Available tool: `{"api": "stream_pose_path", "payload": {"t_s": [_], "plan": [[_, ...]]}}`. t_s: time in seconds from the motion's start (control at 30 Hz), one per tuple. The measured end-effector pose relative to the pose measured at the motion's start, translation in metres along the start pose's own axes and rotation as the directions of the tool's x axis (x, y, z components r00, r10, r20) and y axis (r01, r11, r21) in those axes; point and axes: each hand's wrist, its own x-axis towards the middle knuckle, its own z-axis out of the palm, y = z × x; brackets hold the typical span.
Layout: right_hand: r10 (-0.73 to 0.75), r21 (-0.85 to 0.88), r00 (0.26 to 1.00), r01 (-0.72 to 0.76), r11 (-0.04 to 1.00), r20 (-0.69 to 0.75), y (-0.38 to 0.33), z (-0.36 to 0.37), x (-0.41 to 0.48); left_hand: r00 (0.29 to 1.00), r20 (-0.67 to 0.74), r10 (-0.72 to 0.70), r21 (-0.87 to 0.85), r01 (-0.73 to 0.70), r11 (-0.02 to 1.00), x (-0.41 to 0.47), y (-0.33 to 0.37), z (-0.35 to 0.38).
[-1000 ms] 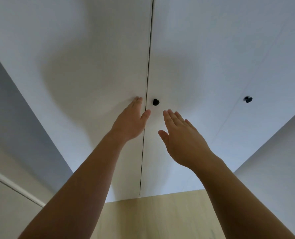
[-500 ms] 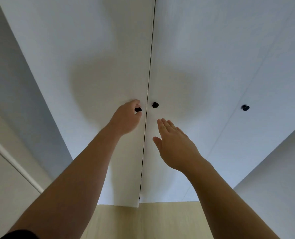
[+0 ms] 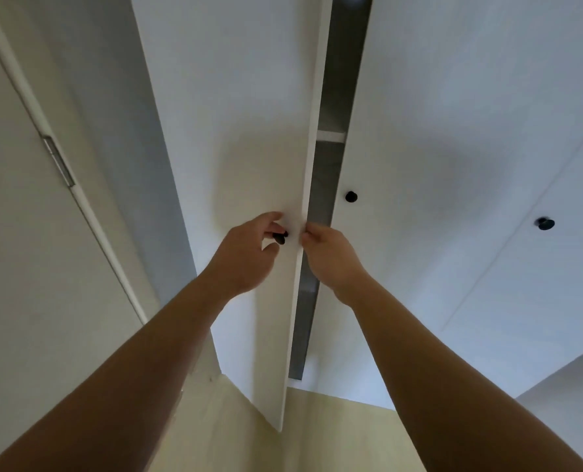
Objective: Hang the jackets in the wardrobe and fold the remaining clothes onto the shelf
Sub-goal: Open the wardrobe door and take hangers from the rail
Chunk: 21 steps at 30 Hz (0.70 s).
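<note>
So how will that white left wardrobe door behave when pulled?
Probably stiff: the white left wardrobe door shows a straight, thick edge. Likely swings easily: it stands ajar with the left hand pinching its small black round knob.

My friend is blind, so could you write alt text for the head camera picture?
A person's left hand grips the black knob of a white wardrobe door that stands ajar, while the right hand holds the door's edge. The gap shows a dark interior with a shelf.
</note>
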Motion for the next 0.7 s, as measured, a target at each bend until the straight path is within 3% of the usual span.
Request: {"api": "stream_pose_path", "payload": {"t_s": [0.2, 0.43, 0.7], "plan": [[-0.033, 0.043, 0.997, 0.03, 0.999, 0.068, 0.0, 0.011, -0.017, 0.993, -0.088, -0.084, -0.035, 0.081, 0.996, -0.034, 0.007, -0.024], [-0.078, 0.106, 0.967, 0.054, 0.993, 0.242, -0.023, 0.036, -0.02, 0.947, -0.102, -0.304, -0.193, 0.281, 0.94, -0.077, 0.0, -0.052], [-0.089, 0.303, 0.857, -0.081, 0.95, 0.508, -0.068, 0.087, -0.026, 0.835, -0.141, -0.531, -0.482, 0.411, 0.774, -0.122, -0.028, -0.11]]}}
